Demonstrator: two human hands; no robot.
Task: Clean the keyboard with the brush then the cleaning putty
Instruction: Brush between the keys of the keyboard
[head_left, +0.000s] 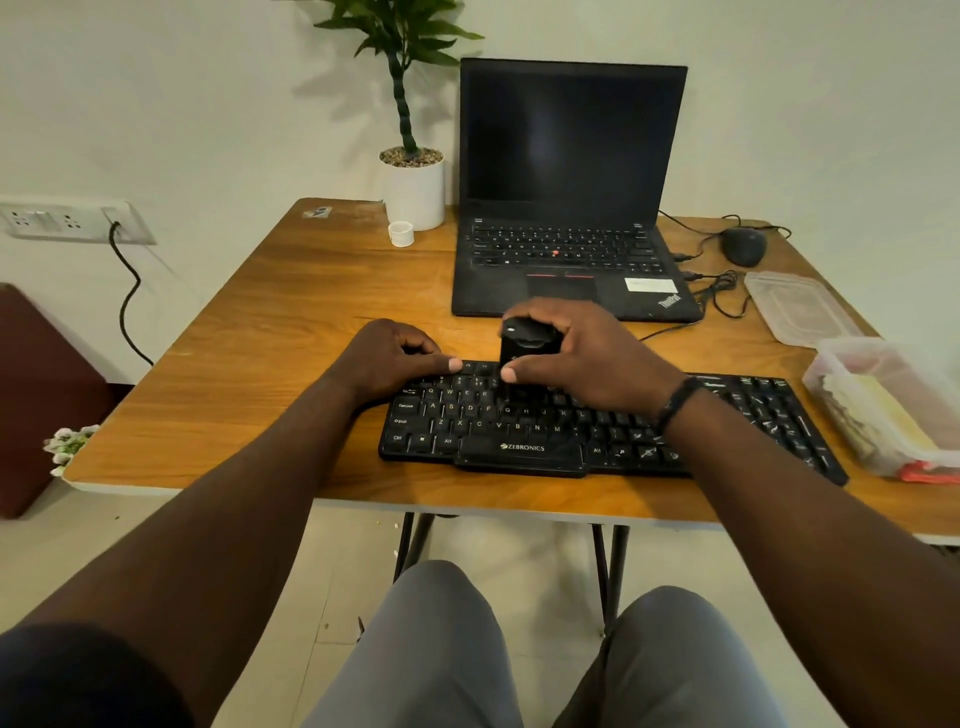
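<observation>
A black Zebronics keyboard lies across the front of the wooden table. My right hand grips a black brush by its stubby body and holds it upright over the upper middle key rows; its bristles are hidden in the dark against the keys. My left hand rests on the keyboard's top left corner with curled fingers, thumb stretched along the top row. No cleaning putty can be told apart in this view.
An open black laptop stands behind the keyboard, a black mouse and cables to its right. At the right edge are a clear lid and a plastic container. A potted plant and small white cap sit at the back.
</observation>
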